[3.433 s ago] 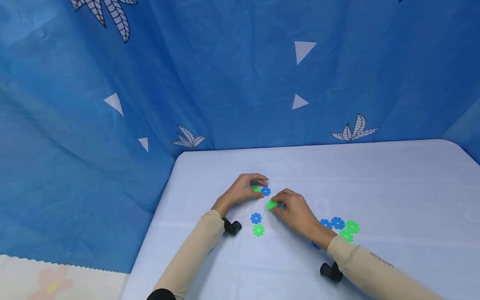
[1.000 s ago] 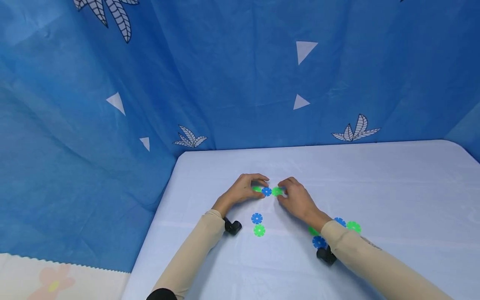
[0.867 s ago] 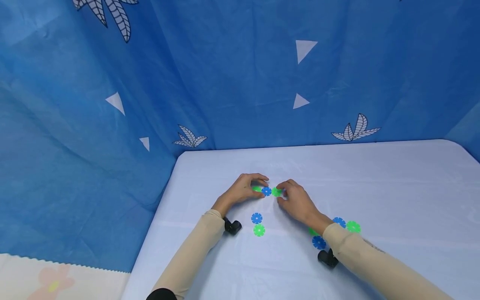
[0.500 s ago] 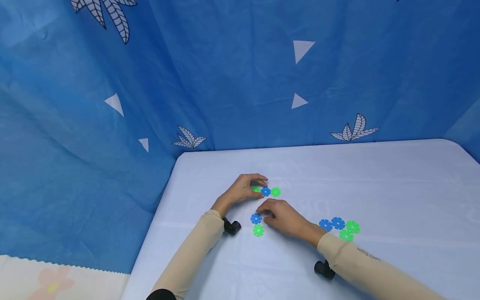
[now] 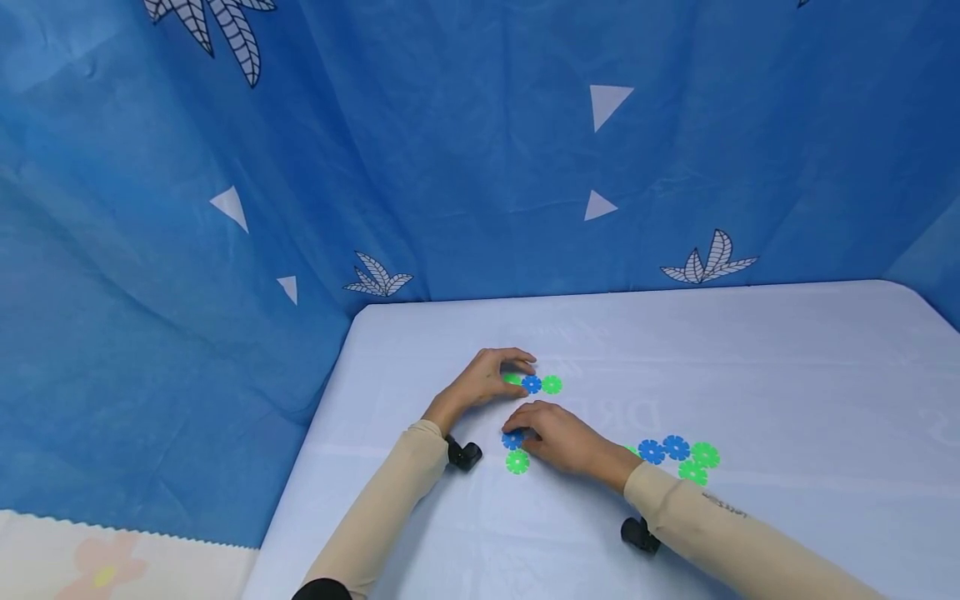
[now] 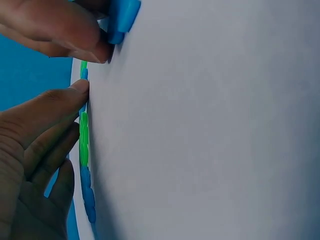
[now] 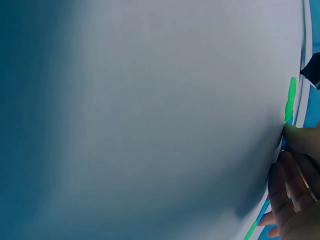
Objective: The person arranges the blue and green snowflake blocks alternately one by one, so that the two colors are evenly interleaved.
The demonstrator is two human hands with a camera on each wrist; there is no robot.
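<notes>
Flat notched building discs in blue and green lie on a white-covered table (image 5: 420, 350). My left hand (image 5: 480, 379) curves thumb and fingers round the left part of a row: a green disc (image 5: 512, 379) partly hidden by the hand, and a blue disc (image 5: 531, 384) at the fingertips. A second green disc (image 5: 552, 385) ends this row on the right. Closer to me, my right hand (image 5: 558, 437) pinches another blue disc (image 5: 512, 440). Just below that sits a green disc (image 5: 517, 462). Disc edges look thin in both wrist views, where fingers hide parts of them.
Right of my right hand lie several loose discs, blue (image 5: 676, 447) and green (image 5: 705, 455), partly behind the sleeve (image 5: 720, 517). A blue patterned cloth (image 5: 480, 167) hangs behind the table. Black wrist cameras (image 5: 465, 456) sit near both wrists.
My right hand has set a green disc at the right end of the far row and let it go. It has moved down-left to the nearer blue disc. The left hand stays put.
</notes>
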